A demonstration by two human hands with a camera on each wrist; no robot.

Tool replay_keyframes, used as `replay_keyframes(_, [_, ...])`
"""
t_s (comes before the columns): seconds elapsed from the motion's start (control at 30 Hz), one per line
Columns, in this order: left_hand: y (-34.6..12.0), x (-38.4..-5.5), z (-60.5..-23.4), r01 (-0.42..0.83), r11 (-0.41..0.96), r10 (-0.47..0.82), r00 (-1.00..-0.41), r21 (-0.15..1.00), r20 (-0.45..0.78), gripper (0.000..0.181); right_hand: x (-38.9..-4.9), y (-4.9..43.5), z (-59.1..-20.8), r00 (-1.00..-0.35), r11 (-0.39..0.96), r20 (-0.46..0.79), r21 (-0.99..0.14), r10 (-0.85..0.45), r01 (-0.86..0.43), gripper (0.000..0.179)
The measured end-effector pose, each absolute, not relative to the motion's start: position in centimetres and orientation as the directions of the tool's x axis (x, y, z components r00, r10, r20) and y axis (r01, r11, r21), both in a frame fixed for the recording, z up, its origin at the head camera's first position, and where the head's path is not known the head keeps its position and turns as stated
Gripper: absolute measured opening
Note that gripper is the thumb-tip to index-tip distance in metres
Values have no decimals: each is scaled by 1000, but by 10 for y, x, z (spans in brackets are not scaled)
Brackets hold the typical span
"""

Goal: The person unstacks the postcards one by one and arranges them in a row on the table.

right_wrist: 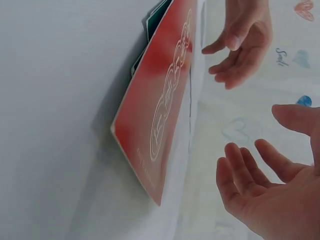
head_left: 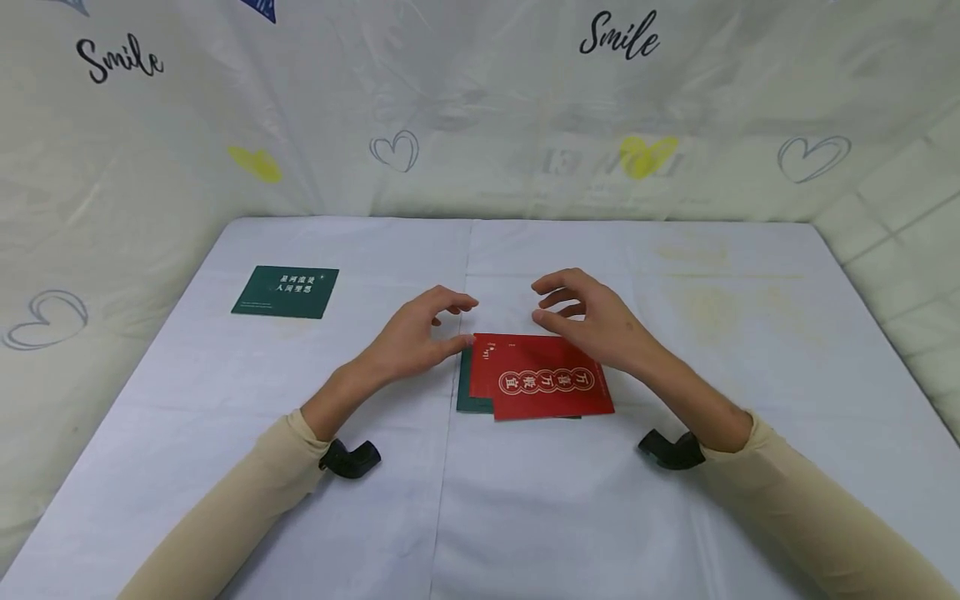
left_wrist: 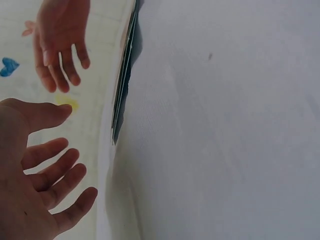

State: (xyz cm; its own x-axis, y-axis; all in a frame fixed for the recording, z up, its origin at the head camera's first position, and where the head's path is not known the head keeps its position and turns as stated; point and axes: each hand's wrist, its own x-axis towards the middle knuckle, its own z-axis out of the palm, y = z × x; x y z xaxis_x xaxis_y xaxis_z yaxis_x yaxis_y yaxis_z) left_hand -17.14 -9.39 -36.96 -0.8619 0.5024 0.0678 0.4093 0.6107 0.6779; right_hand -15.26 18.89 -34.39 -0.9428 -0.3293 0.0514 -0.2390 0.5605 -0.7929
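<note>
A small pile of cards lies mid-table: a red card (head_left: 551, 400) with pale characters in linked rings on top, another red card (head_left: 482, 367) partly under it, and a dark green card (head_left: 474, 405) peeking out below. My left hand (head_left: 412, 333) hovers at the pile's upper left, its thumb tip overlapping the corner in the head view. Over the upper right edge is my right hand (head_left: 592, 321), fingers loosely bent. Both hands hold nothing and face each other across a gap. In the right wrist view the top red card (right_wrist: 155, 115) sits slightly spread from the ones beneath.
Apart from the pile, a green card (head_left: 287, 293) with white characters lies at the table's far left. A white cloth (head_left: 375, 533) with creases covers the table. Behind it hangs a pale curtain (head_left: 480, 83) printed with hearts and words. Black wrist devices (head_left: 351, 460) sit under both sleeves.
</note>
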Motion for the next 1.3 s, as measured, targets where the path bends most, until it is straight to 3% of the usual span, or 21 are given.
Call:
replay_keyframes(0.47, [-82, -167, -372, 447, 646, 593, -804, 619, -40, 56, -144, 212, -346, -931, 619, -17, -752, -365, -229, 41])
replay_keyframes(0.7, [-77, -165, -374, 513, 633, 648, -761, 579, -34, 59, -138, 222, -350, -921, 638, -44, -734, -387, -233, 46])
replay_keyframes(1.03, [-70, -158, -377, 609, 616, 700, -714, 500, 7, 65, -132, 232, -351, -887, 664, -100, -701, -450, -258, 62])
replay_keyframes(1.3, [-65, -155, -377, 599, 593, 714, -700, 538, -8, 64, -129, 236, -356, -866, 674, -123, -683, -486, -281, 73])
